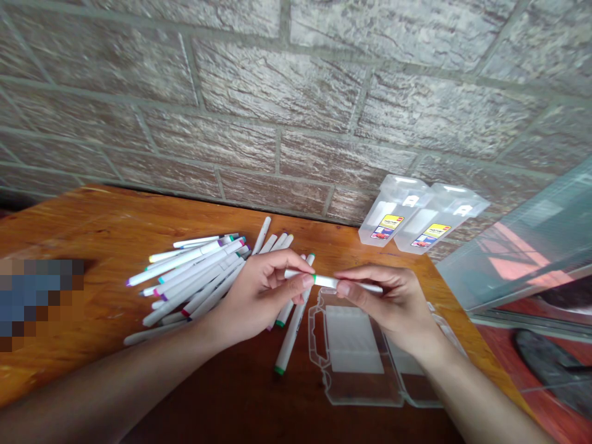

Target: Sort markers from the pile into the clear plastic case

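Between my two hands a white marker (327,282) with a green band is held level above the table. My left hand (272,283) pinches its left end between thumb and fingers. The right end is gripped by my right hand (386,299), with the thumb along the barrel. Below my left hand lies a heap of white markers (198,277) with coloured ends, partly hidden by the hand and forearm. A green-ended marker (291,339) lies apart, slanting toward me. Under my right hand an opened clear plastic case (356,388) lies flat, partly covered by my arm.
Two upright clear plastic marker cases (388,203) with yellow and blue labels stand at the table's back right, by the brick wall (319,92). The wooden table (92,222) ends on the right beside a glass panel (531,234). A dark shoe (550,364) is on the red floor.
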A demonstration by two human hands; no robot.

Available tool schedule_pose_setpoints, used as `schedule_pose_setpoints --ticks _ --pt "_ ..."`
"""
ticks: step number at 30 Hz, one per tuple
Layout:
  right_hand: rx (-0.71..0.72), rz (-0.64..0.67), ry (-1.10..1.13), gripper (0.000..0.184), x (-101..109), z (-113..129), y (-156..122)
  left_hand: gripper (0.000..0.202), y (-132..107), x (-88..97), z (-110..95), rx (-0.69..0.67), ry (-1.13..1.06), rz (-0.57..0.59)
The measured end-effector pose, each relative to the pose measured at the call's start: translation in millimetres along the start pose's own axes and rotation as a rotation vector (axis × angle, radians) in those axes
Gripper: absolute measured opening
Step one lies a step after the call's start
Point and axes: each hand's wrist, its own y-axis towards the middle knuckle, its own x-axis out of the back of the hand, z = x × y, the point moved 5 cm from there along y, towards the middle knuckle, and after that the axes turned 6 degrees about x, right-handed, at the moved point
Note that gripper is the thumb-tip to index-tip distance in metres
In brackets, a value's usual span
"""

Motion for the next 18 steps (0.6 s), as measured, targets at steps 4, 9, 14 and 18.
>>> schedule_pose_setpoints --ticks 4,9,14,18 --pt "-0.035 0.013 0.088 0.011 1 1 2 0.017 3 1.3 -3 0.02 -0.038 -0.017" --pt "-0.099 0.001 0.167 0.011 4 -4 1 0.018 4 3.9 -4 0.029 -0.108 -0.032" --pt "-0.142 -0.008 0.267 0.015 7 -11 -2 0.016 6 6.9 4 0.011 -0.238 -0.038" --pt "-0.165 -0.004 0.337 0.016 8 -10 -3 0.016 7 7.9 8 0.013 -0.284 -0.031"
